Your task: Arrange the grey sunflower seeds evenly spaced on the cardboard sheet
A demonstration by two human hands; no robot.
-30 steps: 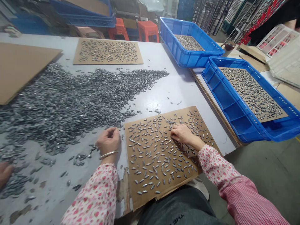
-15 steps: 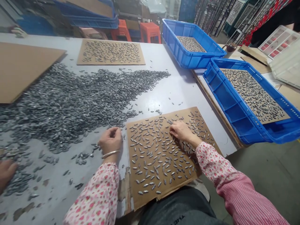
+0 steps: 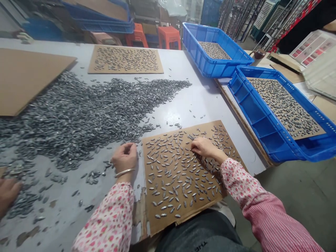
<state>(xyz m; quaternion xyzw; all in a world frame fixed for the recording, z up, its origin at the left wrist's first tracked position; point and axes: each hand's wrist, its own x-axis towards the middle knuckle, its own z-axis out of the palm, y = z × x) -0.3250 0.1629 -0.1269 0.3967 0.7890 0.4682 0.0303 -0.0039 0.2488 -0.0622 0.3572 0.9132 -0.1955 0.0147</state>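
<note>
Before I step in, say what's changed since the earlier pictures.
Little: the scene sits slightly further right and lower in frame. Nothing is visibly picked up or released. The left hand stays curled beside the cardboard sheet, the right hand over it; the heap of metal pieces and blue crates look the same.

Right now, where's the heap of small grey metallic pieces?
Head view, mostly left: the heap lies on the white tabletop, just beyond the left hand.

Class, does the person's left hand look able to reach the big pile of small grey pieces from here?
Probably yes: the left hand is beside the near edge of the pile, and nothing visible blocks the way between them.
</note>
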